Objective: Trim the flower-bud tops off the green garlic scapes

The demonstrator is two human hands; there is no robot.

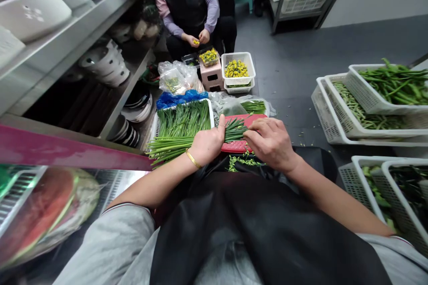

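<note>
The bunch spans from the near side of the white basket to the red board, its left end loose. The left hand's fingers wrap its middle; the right hand's pinch its right tips. A slack left grip could let stems fan into the basket's greens. If the apron shifts, trimmings could spill onto the floor.

Grey floor; white baskets, pink stool atop
</note>
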